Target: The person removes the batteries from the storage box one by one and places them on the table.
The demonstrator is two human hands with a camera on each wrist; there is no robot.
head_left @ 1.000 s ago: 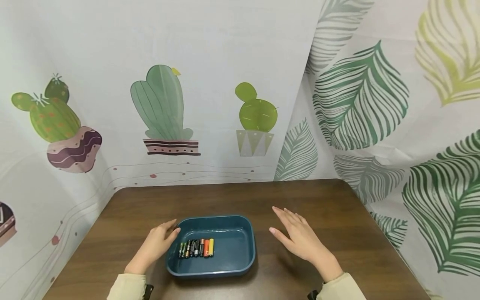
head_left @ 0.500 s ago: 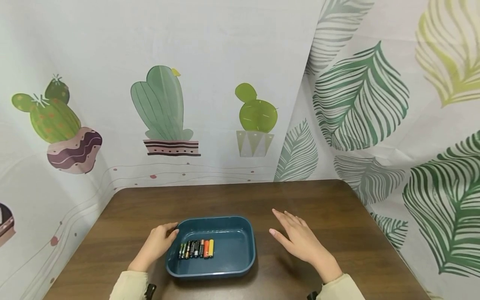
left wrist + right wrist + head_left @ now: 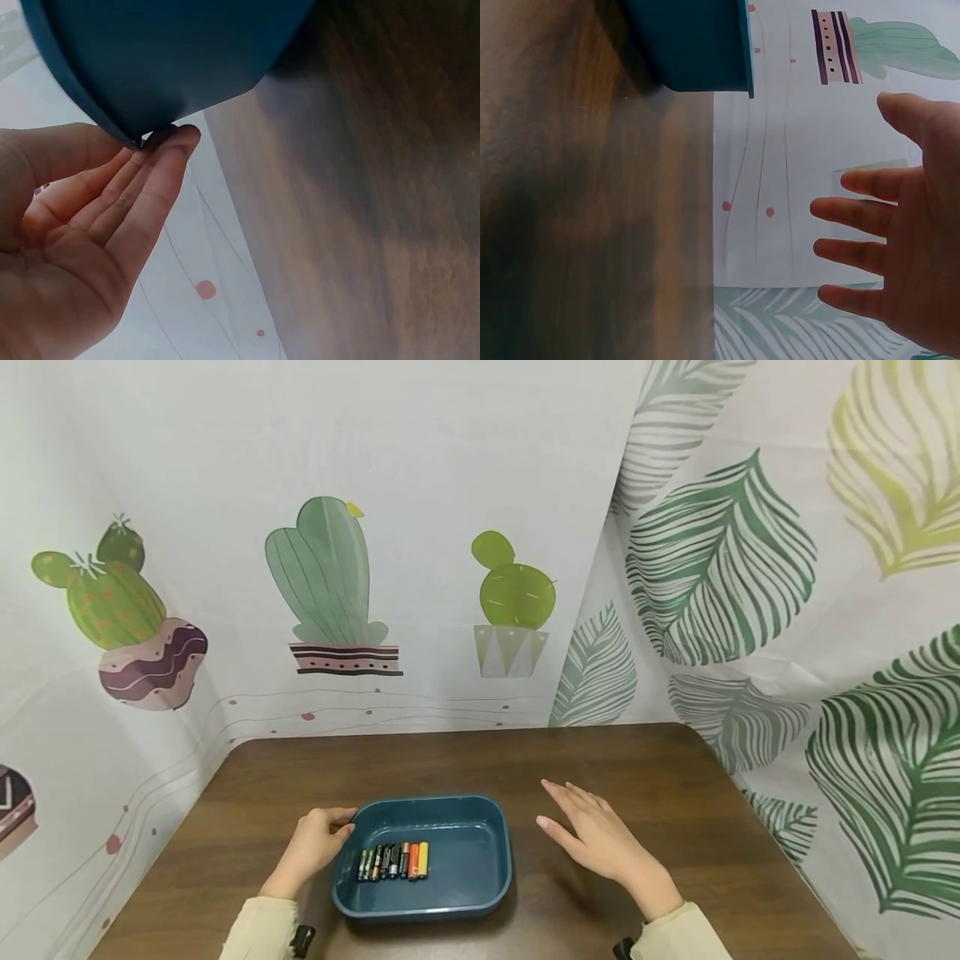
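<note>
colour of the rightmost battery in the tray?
Yellow. The rightmost battery shows best in the head view.

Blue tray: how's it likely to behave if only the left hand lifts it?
The tray likely stays stiff: its walls and rim show no sag. It would probably tip, since the left hand pinches the rim near one corner and the right hand is clear. The batteries lie side by side on its smooth floor, so may roll right.

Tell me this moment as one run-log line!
left hand: pinches tray at far left corner | right hand: raised, apart from tray | batteries: row in tray's left half
</note>
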